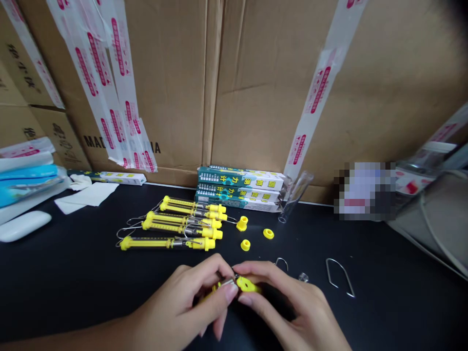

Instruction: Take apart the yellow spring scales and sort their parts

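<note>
My left hand [190, 297] is closed on a spring scale's inner part, with a silvery metal piece [228, 282] and a bit of yellow between thumb and fingers. Against it, my right hand [292, 297] pinches a flat yellow plastic end [246, 284] with small holes. The two fingertips nearly meet; much of the part is hidden by the fingers. Beyond the hands lie several assembled yellow spring scales [168, 243] with wire hooks. To their right are a yellow flanged cap [242, 224], a smaller cap [245, 245] and a yellow ring [268, 234].
A bent wire handle [340, 278], a small coil spring [303, 277] and a wire hook [282, 262] lie near my right hand. Behind, a clear tube [297, 195] leans beside stacked printed boxes [239, 187]. Cardboard [168, 87] walls the back; a white mouse-like object [25, 226] sits left.
</note>
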Available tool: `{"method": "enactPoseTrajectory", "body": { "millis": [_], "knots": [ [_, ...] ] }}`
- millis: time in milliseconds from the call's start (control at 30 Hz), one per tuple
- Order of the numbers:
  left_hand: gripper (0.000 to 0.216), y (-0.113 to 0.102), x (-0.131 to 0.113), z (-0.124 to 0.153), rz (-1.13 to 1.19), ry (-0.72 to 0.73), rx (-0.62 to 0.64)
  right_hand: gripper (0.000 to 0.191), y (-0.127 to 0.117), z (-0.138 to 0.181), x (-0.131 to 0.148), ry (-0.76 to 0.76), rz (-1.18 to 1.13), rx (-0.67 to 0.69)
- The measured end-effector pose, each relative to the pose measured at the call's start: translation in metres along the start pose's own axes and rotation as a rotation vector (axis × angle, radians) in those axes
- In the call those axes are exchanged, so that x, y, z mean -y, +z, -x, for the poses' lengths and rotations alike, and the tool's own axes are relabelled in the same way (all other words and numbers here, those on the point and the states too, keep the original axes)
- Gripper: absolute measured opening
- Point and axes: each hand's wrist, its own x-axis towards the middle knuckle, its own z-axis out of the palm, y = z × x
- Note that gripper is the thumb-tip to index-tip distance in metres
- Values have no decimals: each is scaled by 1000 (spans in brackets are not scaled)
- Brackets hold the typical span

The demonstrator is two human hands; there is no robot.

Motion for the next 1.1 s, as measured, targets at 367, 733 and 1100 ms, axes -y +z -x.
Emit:
{"method": "enactPoseTrajectory", "body": {
  "millis": [367, 733, 1100],
  "knots": [
    [20, 0, -5, -1, 49, -19, -22, 9, 3, -4, 1, 170, -142, 19],
    [26, 1, -2, 0, -10, -20, -50, 16, -1, -7, 3, 283, -401, 23],
    [42, 0, -13, 5, -169, -20, -9, 8, 1, -4, 1, 158, -36, 11]
  ]
}}
